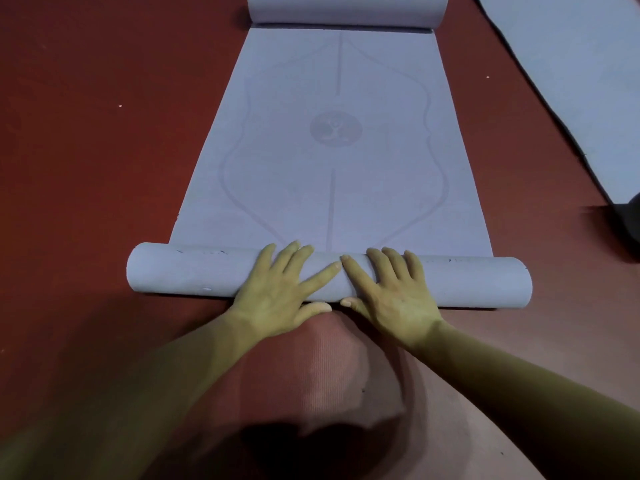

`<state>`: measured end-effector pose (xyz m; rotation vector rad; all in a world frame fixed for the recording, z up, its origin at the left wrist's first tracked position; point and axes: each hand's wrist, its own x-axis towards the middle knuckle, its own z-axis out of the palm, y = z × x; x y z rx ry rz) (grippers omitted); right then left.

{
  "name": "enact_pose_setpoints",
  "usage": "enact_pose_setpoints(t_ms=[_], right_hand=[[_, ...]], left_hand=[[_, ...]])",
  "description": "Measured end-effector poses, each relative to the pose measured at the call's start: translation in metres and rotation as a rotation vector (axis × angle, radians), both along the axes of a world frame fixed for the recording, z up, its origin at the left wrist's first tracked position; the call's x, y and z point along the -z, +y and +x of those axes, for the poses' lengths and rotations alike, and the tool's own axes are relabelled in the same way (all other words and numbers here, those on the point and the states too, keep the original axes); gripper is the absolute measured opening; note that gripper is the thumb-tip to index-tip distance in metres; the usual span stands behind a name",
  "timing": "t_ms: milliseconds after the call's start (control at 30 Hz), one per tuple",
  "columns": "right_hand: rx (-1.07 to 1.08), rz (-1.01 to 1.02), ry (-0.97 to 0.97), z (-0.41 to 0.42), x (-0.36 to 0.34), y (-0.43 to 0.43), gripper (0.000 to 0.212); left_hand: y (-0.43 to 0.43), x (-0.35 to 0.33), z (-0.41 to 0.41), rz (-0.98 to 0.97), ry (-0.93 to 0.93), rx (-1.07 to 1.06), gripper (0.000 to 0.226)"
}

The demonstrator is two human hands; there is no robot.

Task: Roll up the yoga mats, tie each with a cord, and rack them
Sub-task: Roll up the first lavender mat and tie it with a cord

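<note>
The red floor (86, 133) spreads out on every side of the fingers (320, 275), and on it the lavender yoga mat (332, 202) runs straight away from them, its flat stretch starting just beyond the fingertips; a second mat (571, 81) lies spread well off to their right and farther away. The step in hand is, I judge, the rolling of the first mat. Its near end is wound into a roll (180, 271) lying crosswise directly beneath the fingers and reaching well past them on both sides, while the far curl (346, 8) of the same mat stands well ahead of them. A knee (332, 358) in ribbed pink cloth sits just behind the thumbs. The left hand (277, 292) and right hand (391, 296) rest side by side on the middle of the roll, palms down, fingers straight and spread apart, pressing on it rather than clasping it, the two forefingers nearly touching. Most of the length lies flat, so the next move probably calls for an even forward push from both palms to keep the roll tight and square. A round emblem (336, 128) lies about midway ahead of the fingers, and a dark object (628, 220) at the right edge cannot be made out. No cord, rack or container shows
</note>
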<state>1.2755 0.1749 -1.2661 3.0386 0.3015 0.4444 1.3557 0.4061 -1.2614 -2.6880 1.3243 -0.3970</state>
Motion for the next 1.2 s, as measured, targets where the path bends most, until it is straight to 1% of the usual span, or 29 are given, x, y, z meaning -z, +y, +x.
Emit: enact_pose_setpoints(t_ms=[100,233,367,600,833,1000,1133,1200], right_hand=[[0.008,0.024,0.034,0.003,-0.004,0.0,0.071],[0.026,0.01,0.099,0.011,-0.012,-0.005,0.085],[-0.003,-0.031,0.11,0.018,-0.015,-0.009,0.078],[-0.036,-0.047,0.065,0.01,-0.018,-0.008,0.074],[-0.058,0.001,0.088,-0.009,-0.023,-0.004,0.074],[-0.027,0.045,0.078,-0.015,-0.021,-0.003,0.079],[-0.025,0.047,0.057,-0.022,-0.018,0.003,0.069],[-0.015,0.037,0.071,-0.023,-0.015,0.006,0.069]], left_hand=[[0.0,-0.003,0.008,-0.011,0.009,0.018,0.068],[-0.003,-0.012,0.03,-0.046,0.058,0.093,0.063],[-0.005,-0.016,0.034,-0.081,0.105,0.104,0.059],[-0.003,-0.021,0.025,-0.081,0.103,0.121,0.061],[0.004,-0.022,0.01,-0.109,0.118,0.162,0.061],[0.006,-0.019,0.009,-0.07,0.149,0.119,0.063],[0.004,-0.018,0.007,-0.044,0.128,0.104,0.063],[0.003,-0.02,0.003,-0.058,0.101,0.104,0.063]])
